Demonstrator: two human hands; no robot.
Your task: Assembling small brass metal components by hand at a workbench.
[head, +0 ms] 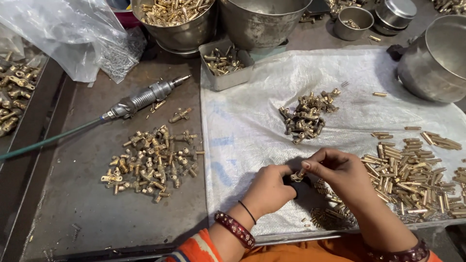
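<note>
While both hands meet over the crinkled white plastic sheet (252, 111) that covers the right half of the workbench, a small brass fitting (297, 175) sits pinched between them. The left hand (268, 189) is curled closed around the fitting's lower part, apparently to steady it, and the right hand (340, 171) nips its upper end with thumb and fingertips, which suits seating or turning a small piece. Just right of that hand lies a spread of short brass pins and tubes (412, 170), near enough to pick from without reaching. Above the hands on the sheet rests a smaller heap of brass fittings (308, 116). On the bare dark metal benchtop (87, 213) to the left lies a larger scatter of brass valve-like fittings (153, 162), kept well apart from the other piles. Beyond it a grey pneumatic hand tool (143, 99) with a green hose lies idle. Steel bowls (264, 22) and a small metal tray (225, 63) stand along the far edge.
</note>
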